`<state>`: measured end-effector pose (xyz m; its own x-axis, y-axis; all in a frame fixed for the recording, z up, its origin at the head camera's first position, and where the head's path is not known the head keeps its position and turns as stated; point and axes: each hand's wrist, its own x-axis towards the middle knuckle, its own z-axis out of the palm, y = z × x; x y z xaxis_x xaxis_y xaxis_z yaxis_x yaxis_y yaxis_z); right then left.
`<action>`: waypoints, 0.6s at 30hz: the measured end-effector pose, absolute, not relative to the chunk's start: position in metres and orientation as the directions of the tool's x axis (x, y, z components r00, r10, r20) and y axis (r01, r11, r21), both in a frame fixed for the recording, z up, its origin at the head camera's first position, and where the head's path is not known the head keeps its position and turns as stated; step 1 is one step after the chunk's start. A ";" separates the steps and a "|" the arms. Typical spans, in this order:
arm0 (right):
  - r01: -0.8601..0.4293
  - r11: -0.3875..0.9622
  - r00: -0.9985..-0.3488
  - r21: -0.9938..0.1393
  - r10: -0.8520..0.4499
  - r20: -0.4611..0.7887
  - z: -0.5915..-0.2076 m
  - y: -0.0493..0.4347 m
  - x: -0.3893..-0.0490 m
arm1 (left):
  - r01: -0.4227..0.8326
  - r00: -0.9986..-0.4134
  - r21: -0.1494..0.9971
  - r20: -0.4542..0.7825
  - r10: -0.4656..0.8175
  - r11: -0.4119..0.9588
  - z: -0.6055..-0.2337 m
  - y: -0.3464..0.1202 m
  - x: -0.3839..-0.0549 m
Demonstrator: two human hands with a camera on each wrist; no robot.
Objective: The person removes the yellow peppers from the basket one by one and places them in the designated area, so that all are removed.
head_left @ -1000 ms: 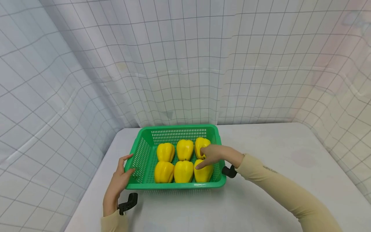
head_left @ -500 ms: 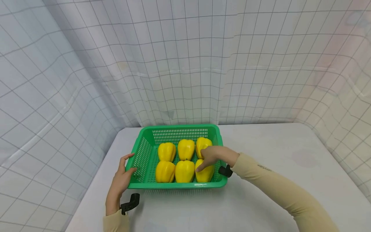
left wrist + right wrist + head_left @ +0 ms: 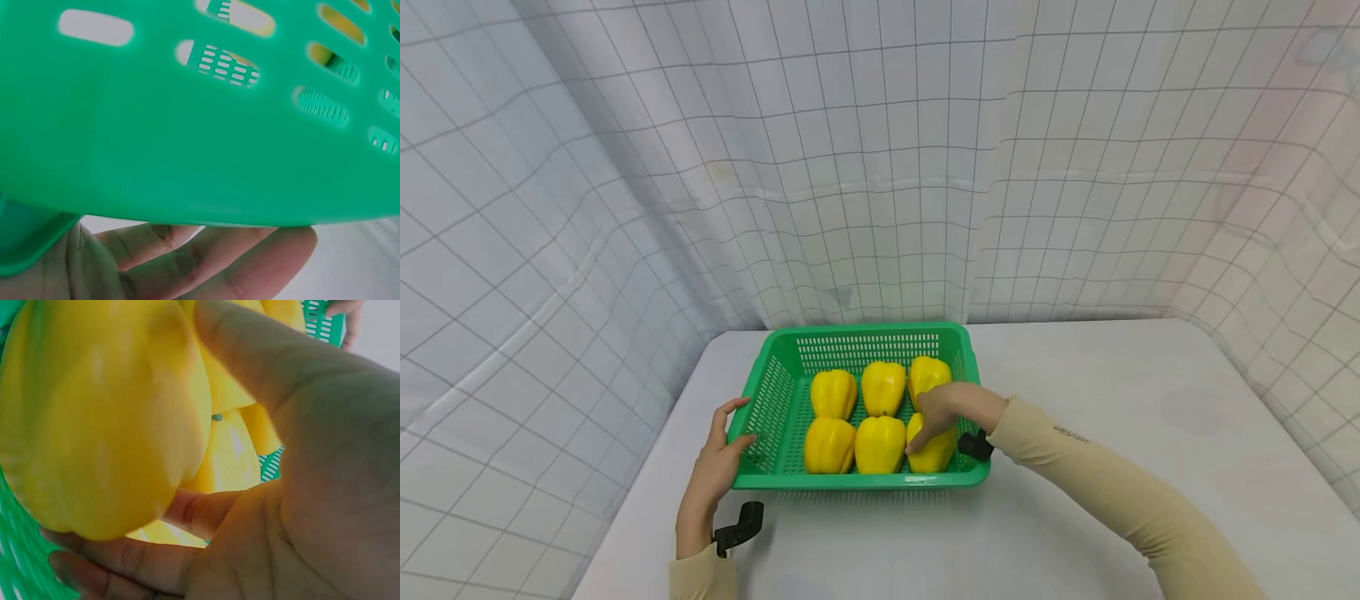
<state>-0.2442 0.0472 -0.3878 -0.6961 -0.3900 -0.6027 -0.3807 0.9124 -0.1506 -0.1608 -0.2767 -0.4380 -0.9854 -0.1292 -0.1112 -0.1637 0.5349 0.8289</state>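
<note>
A green plastic basket (image 3: pixel 857 481) with slotted walls holds several yellow bell peppers in two rows. At its left side my left hand (image 3: pixel 715 462) grips the rim, thumb on the inside edge. The left wrist view has the basket wall (image 3: pixel 187 144) filling most of the picture, with fingers (image 3: pixel 250 269) against its lower edge. My right hand (image 3: pixel 942 410) reaches in from the right and holds the front-right bell pepper (image 3: pixel 936 454). Seen from the right wrist, thumb and fingers (image 3: pixel 131 556) lie around that pepper (image 3: pixel 100 425); part of the fingers is behind it.
Beside the held pepper are a front-middle pepper (image 3: pixel 880 446) and a back-right pepper (image 3: pixel 928 375). The basket stands on a white table (image 3: pixel 1097 375). White gridded curtains (image 3: pixel 880 167) enclose the back and sides.
My right hand has shifted slightly down and forward over the front-right pepper, its fingers now lower around it. My left hand keeps its hold on the rim.
</note>
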 end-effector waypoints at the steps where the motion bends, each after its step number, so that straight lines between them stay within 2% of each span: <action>1: -0.385 0.911 -0.694 -0.147 -0.391 -0.604 -0.388 0.047 -0.244 | -0.161 -0.986 0.828 -0.109 -0.127 0.537 -0.438 -0.277 -0.161; 8: -0.413 0.908 -0.705 -0.076 -0.371 -0.604 -0.390 0.045 -0.246 | -0.157 -0.986 0.837 -0.107 -0.125 0.525 -0.439 -0.277 -0.161; 18: -0.388 0.916 -0.714 -0.106 -0.371 -0.593 -0.394 0.043 -0.249 | -0.145 -0.988 0.834 -0.095 -0.120 0.532 -0.438 -0.278 -0.162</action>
<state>-0.2493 0.0433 -0.3940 -0.7145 -0.3715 -0.5929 -0.3878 0.9156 -0.1064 -0.1624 -0.2777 -0.4384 -0.9882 -0.1204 -0.0951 -0.1452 0.5322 0.8341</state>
